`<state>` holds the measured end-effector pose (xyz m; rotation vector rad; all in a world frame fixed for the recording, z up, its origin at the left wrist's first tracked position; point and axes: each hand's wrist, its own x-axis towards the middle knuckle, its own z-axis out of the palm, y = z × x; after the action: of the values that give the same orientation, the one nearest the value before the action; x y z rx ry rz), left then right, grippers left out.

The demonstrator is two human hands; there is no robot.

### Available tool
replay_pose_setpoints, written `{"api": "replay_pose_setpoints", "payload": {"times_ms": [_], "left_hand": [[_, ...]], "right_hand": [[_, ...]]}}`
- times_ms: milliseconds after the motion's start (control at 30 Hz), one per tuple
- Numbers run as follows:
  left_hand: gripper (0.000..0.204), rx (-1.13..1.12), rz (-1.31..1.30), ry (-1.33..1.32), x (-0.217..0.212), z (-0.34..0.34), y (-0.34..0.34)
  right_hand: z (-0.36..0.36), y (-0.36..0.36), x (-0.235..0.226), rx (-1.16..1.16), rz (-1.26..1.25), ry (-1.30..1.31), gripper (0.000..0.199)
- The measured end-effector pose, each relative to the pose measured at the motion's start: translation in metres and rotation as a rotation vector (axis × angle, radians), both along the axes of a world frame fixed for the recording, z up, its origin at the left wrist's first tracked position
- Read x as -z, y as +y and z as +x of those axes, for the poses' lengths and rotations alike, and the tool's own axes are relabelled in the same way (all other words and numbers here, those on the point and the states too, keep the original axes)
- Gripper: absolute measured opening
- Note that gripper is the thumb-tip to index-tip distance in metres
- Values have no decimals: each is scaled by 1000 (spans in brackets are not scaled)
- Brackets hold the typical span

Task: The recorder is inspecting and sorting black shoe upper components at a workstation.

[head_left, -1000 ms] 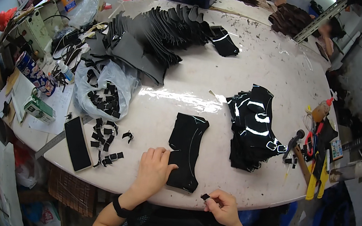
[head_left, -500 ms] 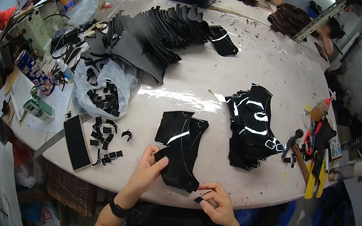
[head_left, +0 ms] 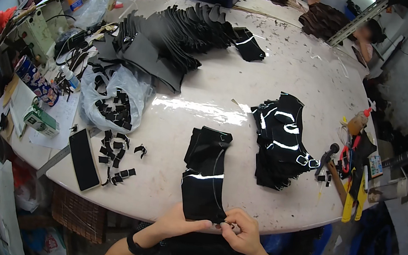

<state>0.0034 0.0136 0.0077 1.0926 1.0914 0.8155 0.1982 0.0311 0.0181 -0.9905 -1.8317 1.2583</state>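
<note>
Before me on the table lies a black cut leather-like piece with a pale shiny stripe and a seam line along its right side. My left hand pinches its near edge, thumb stretched along the top. At its near right corner my right hand is closed on a small black strap piece, mostly hidden by the fingers. To the right sits a stack of similar black pieces with shiny strips and buckles. Small black strap pieces lie loose on the left, beside a clear plastic bag holding more.
A phone and a metal ruler lie at the left edge. Beyond spreads a long row of grey-black pieces. A hammer and yellow-handled tool are at right. Another person sits at the far right.
The black piece has turned more upright, its stripe now nearly level. My left hand has slid down to its near edge, and my right hand has brought the small strap to the corner.
</note>
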Motion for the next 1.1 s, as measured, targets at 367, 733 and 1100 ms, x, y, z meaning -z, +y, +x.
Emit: {"api": "replay_pose_setpoints", "payload": {"times_ms": [367,733,1100], "left_hand": [[21,-128,-20,-141,0,2,-3],[22,-166,116,5,-5,5,-2],[17,-220,184,98,-1,15,-5]], "right_hand": [[-2,2,-6,20,-7,-1,7],[-4,6,-1,51,-76,-88,11],[-6,6,3,67,-122,-70,12]]}}
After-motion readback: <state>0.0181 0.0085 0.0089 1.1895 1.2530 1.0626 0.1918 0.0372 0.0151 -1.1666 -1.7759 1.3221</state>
